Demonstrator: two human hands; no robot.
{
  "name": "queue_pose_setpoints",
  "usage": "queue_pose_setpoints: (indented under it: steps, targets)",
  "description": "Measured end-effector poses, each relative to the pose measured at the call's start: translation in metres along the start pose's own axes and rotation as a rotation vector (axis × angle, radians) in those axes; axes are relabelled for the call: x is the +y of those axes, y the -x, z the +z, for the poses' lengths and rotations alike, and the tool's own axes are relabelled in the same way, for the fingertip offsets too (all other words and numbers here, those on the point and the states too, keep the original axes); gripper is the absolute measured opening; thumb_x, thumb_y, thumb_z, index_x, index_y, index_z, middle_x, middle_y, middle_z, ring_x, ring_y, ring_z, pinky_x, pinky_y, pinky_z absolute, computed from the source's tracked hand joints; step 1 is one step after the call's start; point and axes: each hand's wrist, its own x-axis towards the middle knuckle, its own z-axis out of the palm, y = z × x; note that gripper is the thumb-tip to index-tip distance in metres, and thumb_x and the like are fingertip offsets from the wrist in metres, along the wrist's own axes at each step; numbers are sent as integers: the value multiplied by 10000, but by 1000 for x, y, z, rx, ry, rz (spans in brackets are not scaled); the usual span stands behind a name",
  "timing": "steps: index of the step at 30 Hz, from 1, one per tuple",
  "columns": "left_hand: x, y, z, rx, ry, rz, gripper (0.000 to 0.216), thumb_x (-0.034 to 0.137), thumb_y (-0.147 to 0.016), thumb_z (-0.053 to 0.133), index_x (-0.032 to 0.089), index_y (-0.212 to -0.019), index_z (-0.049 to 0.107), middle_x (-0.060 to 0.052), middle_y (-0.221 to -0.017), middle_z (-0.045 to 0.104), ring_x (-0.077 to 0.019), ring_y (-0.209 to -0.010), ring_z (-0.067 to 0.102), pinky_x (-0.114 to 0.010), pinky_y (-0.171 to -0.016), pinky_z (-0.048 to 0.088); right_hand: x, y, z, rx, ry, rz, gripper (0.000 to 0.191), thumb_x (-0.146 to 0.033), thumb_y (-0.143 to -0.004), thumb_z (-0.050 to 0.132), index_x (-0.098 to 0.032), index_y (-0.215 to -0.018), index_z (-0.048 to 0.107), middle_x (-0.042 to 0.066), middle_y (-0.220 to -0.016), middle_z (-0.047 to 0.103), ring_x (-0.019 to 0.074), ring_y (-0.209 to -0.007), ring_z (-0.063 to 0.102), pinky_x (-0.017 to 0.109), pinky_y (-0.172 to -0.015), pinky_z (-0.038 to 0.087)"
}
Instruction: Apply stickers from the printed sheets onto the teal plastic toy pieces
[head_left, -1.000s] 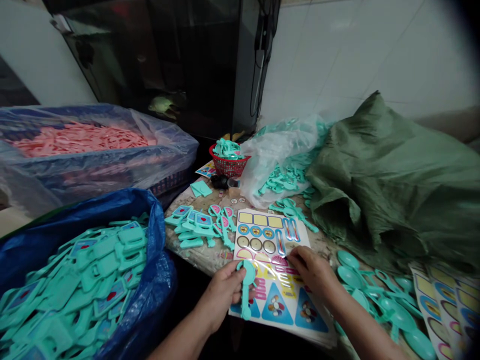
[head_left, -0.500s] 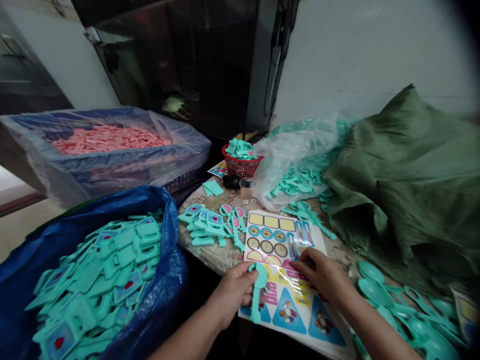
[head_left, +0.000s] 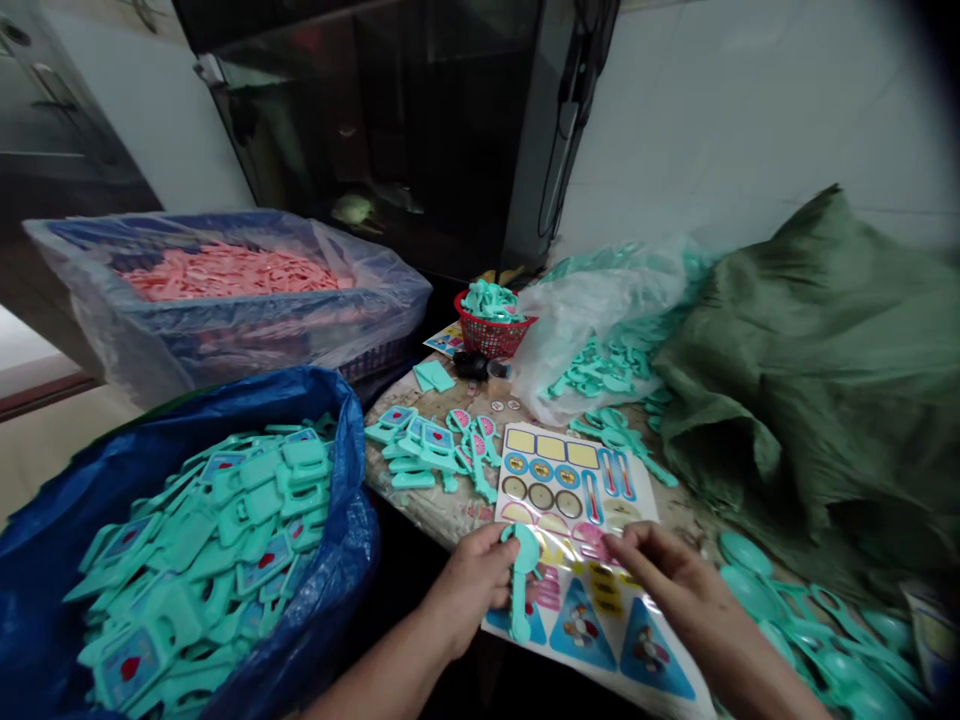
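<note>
My left hand (head_left: 480, 572) pinches a turquoise plastic toy piece (head_left: 521, 580) with a round head and a straight handle, held upright over the lower left of a sticker sheet (head_left: 551, 520). The thumb lies across the head's left edge. My right hand (head_left: 667, 570) is closed, thumb and finger together at the right edge of a pink half-round sticker (head_left: 589, 540) on the sheet. Whether that sticker has come off its backing I cannot tell. Just beyond the sheet's left side lie turquoise pieces with watermelon stickers (head_left: 474, 440) and several with heart stickers (head_left: 427, 440).
A blue bag (head_left: 352, 510) of turquoise pieces stands at left, behind it a plastic-lined crate (head_left: 247, 310) of pink pieces. A red basket (head_left: 491, 338), a clear bag (head_left: 540, 325) and a green sack (head_left: 810, 380) line the back and right. Turquoise spoon-like pieces (head_left: 817, 625) lie front right.
My right hand has drawn slightly right and down along the sheet, with its fingers more closed at the pink sticker. My left hand holds the toy piece much as before. The view has shifted slightly.
</note>
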Motion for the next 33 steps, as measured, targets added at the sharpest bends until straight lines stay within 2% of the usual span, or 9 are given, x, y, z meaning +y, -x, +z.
queue_pose_setpoints:
  steps: [5,10,18,25,33]
  targets:
    - [6,21,8,-68,180,113,313,338,-831,547,143,-1076,555,-111,-956,678,-207,-877,652,-323,-804,483,-23,18,46,-139,-223,68,360,-550,-752,570,-221,-690,438,-57,-591,443,109,-528,385,222,-491,319]
    - [11,37,11,-72,213,206,303,302,-880,484,199,-1165,493,-89,-1082,642,-197,-960,625,-347,-882,451,-33,25,68,-117,-304,70,353,-542,-749,587,-223,-707,441,-61,-615,441,107,-569,389,209,-514,340]
    - [10,48,9,-74,177,284,289,315,-889,472,215,-1160,468,-82,-1235,554,-228,-1161,506,-361,-979,396,-26,29,83,-109,-279,27,305,-511,-792,558,-228,-732,464,-51,-689,477,113,-646,407,206,-569,368]
    - [14,51,7,-85,166,307,275,312,-893,462,199,-1144,475,-98,-1249,539,-246,-1181,485,-378,-986,395,-33,30,89,-93,-290,5,308,-510,-782,576,-225,-756,462,-50,-717,495,117,-701,440,213,-648,386]
    - [14,53,5,-82,153,302,285,343,-874,492,222,-1133,492,-84,-1232,555,-257,-1203,465,-409,-1011,364,-33,30,91,-53,-215,-20,330,-523,-777,571,-220,-754,444,-54,-690,447,114,-660,401,226,-605,355]
